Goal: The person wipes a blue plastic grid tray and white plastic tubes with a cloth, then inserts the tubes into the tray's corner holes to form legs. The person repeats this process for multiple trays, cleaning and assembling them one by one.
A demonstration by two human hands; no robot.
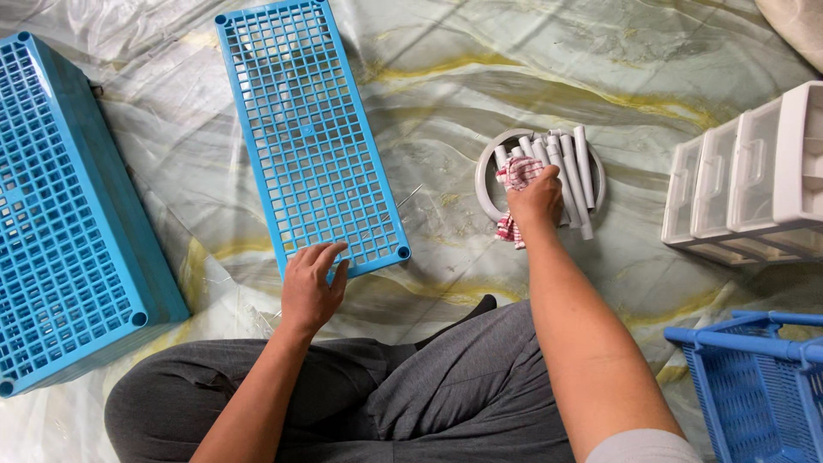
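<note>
A flat blue plastic grid shelf panel [310, 137] lies on the plastic-covered floor in front of me. My left hand [312, 287] rests with its fingertips on the panel's near edge, fingers spread and holding nothing. My right hand [536, 201] reaches into a round white bowl [485, 176] that holds several white plastic tubes [576, 176]. That hand is closed on a red-and-white checked cloth [518, 174], which also hangs over the bowl's near rim.
A stack of blue grid panels [60, 214] lies at the left. A white plastic drawer unit [754, 184] stands at the right, and a blue basket [754, 381] sits at the lower right. My grey-trousered legs [411, 399] fill the bottom.
</note>
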